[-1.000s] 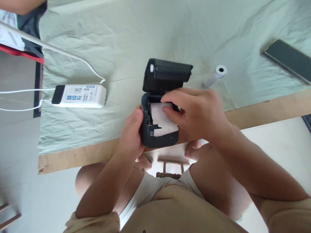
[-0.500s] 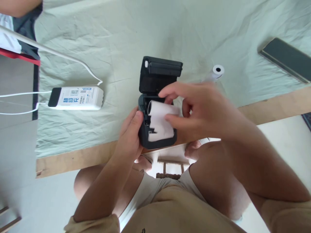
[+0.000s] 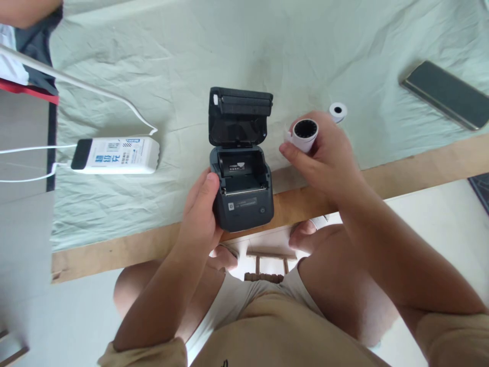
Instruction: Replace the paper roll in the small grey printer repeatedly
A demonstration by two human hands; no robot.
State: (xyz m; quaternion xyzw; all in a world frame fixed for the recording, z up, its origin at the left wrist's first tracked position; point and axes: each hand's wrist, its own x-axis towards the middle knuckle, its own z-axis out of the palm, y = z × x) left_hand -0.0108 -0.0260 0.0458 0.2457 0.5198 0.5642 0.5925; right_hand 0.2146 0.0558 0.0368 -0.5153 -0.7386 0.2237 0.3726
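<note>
A dark label printer (image 3: 246,211) stands at the table's near edge with its lid (image 3: 239,114) raised and its paper bay exposed. My left hand (image 3: 201,206) grips its left side, thumb on the body. To the right of the printer, my right hand (image 3: 328,153) is closed round a white paper roll (image 3: 304,142) with a dark hollow core and a loose paper end. Just beyond that hand, a second, smaller-cored white roll (image 3: 338,111) rests on the cloth, partly hidden by the hand.
A white power bank (image 3: 118,155) with cables lies on the green cloth (image 3: 171,61) at left. At far right is a dark phone-like slab (image 3: 449,94). The wooden table edge (image 3: 114,255) runs along the front. Part of another person's arm (image 3: 28,11) shows at upper left.
My right hand has drawn the paper roll out from over the printer's bay and moved it right, turning its core upward. My left hand still holds the printer.
</note>
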